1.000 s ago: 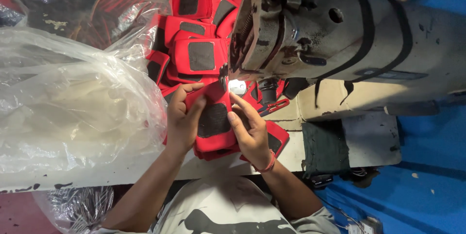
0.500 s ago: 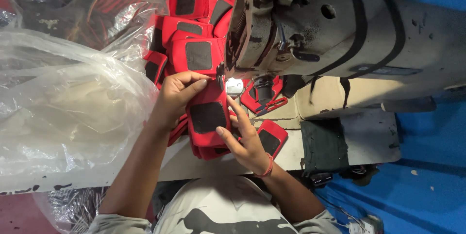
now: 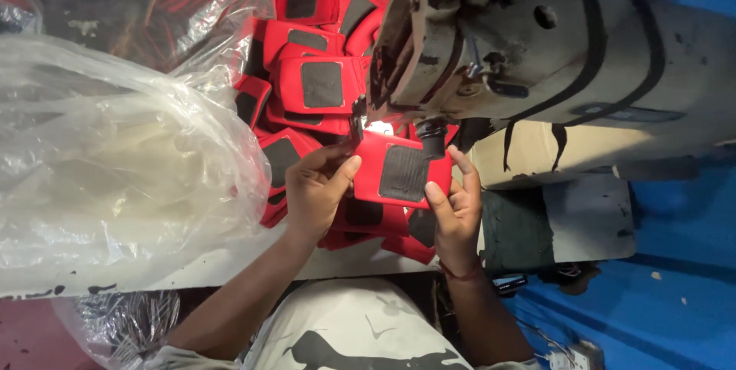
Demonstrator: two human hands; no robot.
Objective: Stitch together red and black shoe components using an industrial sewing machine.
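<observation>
Turned since the earlier frame: red pad with dark patch point(image 3: 404, 171), now lying crosswise at frame centre under the sewing machine point(image 3: 537, 48). Left hand point(image 3: 318, 190) and right hand point(image 3: 458, 213) fingers pinch its opposite edges. Red pad pile point(image 3: 307, 78) behind, upper centre.

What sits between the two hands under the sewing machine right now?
In the head view, a red fabric piece with a dark patch spans the gap; the left hand and right hand grip its opposite edges.
</observation>
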